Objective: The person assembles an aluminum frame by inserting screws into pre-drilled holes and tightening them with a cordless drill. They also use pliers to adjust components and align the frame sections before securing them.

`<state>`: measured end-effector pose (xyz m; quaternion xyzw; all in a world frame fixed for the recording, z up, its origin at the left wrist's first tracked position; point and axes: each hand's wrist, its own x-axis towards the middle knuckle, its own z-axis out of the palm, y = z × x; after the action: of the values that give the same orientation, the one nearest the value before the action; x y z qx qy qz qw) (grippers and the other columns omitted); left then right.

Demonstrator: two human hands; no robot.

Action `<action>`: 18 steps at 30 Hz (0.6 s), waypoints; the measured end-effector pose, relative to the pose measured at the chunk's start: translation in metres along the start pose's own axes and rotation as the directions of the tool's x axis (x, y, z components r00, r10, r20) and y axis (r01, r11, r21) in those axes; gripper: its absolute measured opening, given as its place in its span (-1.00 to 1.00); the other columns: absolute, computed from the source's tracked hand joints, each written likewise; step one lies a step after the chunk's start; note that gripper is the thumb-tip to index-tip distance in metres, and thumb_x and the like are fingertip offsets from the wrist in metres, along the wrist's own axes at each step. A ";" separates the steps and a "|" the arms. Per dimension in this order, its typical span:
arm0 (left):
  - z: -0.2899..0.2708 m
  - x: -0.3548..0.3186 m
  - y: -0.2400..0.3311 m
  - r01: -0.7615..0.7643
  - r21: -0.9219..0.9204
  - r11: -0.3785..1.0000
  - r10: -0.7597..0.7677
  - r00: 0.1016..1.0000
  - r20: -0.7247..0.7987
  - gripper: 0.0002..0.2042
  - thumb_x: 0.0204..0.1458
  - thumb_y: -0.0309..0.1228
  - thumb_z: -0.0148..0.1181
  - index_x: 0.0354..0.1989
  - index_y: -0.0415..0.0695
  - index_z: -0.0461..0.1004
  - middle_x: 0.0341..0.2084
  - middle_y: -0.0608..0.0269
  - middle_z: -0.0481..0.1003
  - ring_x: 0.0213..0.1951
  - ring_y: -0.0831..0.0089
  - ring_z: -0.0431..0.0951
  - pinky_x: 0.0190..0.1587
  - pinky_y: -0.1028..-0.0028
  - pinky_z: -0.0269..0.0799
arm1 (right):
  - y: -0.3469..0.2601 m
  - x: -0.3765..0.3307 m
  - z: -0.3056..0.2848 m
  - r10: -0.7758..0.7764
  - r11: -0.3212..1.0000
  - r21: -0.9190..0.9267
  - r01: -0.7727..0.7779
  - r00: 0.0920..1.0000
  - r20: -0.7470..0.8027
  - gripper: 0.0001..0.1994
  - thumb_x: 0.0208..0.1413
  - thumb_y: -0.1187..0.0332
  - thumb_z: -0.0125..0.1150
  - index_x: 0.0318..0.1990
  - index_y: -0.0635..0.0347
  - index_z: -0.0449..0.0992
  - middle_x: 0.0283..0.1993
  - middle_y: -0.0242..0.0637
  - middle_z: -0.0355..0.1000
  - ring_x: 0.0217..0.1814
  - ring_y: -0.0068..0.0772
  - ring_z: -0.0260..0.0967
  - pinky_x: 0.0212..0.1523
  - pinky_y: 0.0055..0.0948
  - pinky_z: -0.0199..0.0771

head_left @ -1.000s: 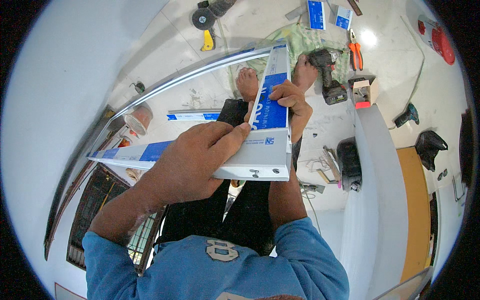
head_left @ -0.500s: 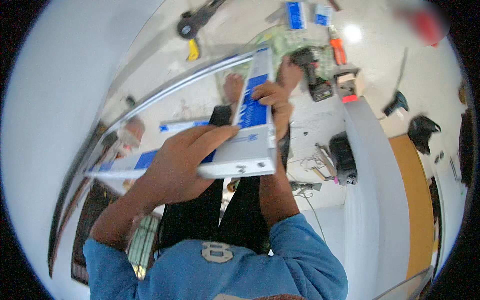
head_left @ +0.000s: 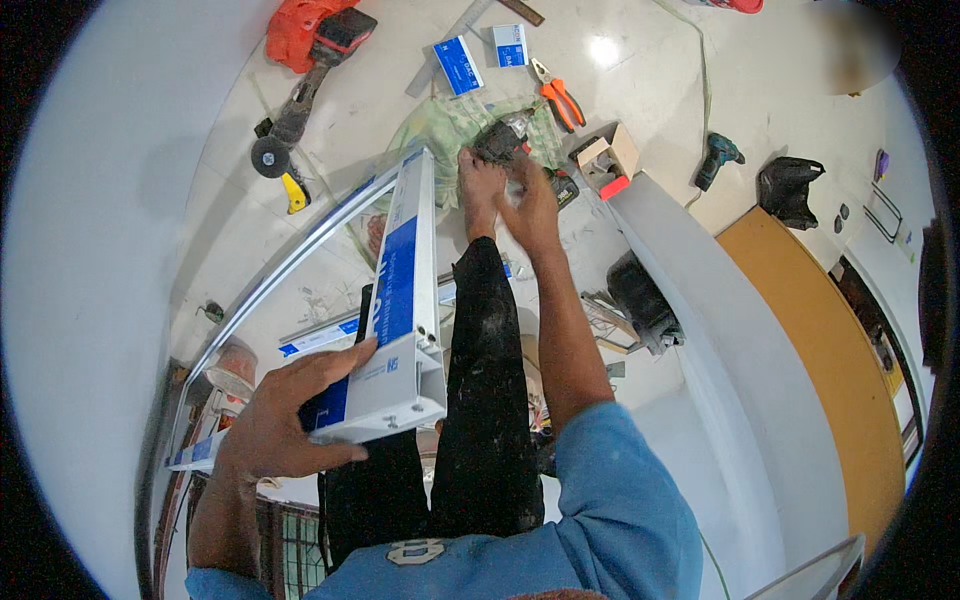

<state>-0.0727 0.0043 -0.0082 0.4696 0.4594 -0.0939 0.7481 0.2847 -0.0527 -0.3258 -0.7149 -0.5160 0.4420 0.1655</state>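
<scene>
Now we have our left hand (head_left: 285,415) wrapped around the near corner of the white frame (head_left: 400,275), which has blue film on it. The frame slants over our legs: the near corner is above our lap, and the far end is by the near edge of the green sheet (head_left: 425,125) on the floor (head_left: 640,90). Our right hand (head_left: 528,210) is blurry, down by the drill (head_left: 497,140) and just beside our foot (head_left: 483,190). We cannot tell if its fingers grip anything. The step looks like steadying the frame with one hand and getting to the drill with the other. Picking it up would call for a good hold on the handle, while the left hand keeps the corner from tipping. Past the sheet's right edge are the orange pliers (head_left: 565,105) and a small box (head_left: 605,165).
</scene>
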 end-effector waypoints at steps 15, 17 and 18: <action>-0.008 0.056 -0.025 0.334 -0.499 0.800 -0.318 0.940 0.120 -0.17 0.13 -0.12 0.52 0.51 -0.19 0.26 -0.13 0.13 0.73 -0.15 0.48 0.70 -0.02 0.41 0.57 | 0.120 0.038 0.038 0.194 0.939 -0.285 -0.194 0.981 -0.030 -0.34 0.02 0.00 0.64 0.08 0.34 0.52 0.10 0.14 0.66 0.19 0.32 0.63 0.16 0.10 0.60; -0.004 0.055 -0.020 0.357 -0.535 0.765 -0.352 0.929 0.117 -0.20 0.19 -0.10 0.50 0.51 -0.19 0.27 -0.11 0.09 0.73 -0.15 0.47 0.70 -0.01 0.41 0.58 | 0.081 -0.005 0.004 0.150 0.946 -0.288 -0.152 0.988 -0.031 -0.41 0.07 0.09 0.61 0.09 0.29 0.50 0.04 0.11 0.68 0.09 0.33 0.66 0.11 0.09 0.63; -0.004 0.054 -0.020 0.360 -0.553 0.751 -0.359 0.926 0.116 -0.21 0.21 -0.09 0.49 0.50 -0.19 0.27 -0.10 0.07 0.73 -0.15 0.46 0.70 -0.01 0.41 0.58 | 0.056 -0.029 -0.015 0.078 0.952 -0.293 -0.088 0.996 -0.044 -0.47 0.10 0.15 0.58 0.09 0.25 0.48 -0.03 0.08 0.70 -0.01 0.32 0.69 0.05 0.07 0.67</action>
<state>-0.0562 0.0122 -0.0627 0.1299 0.5469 -0.0964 0.8214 0.3277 -0.0984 -0.3431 -0.7595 -0.5428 0.3555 0.0466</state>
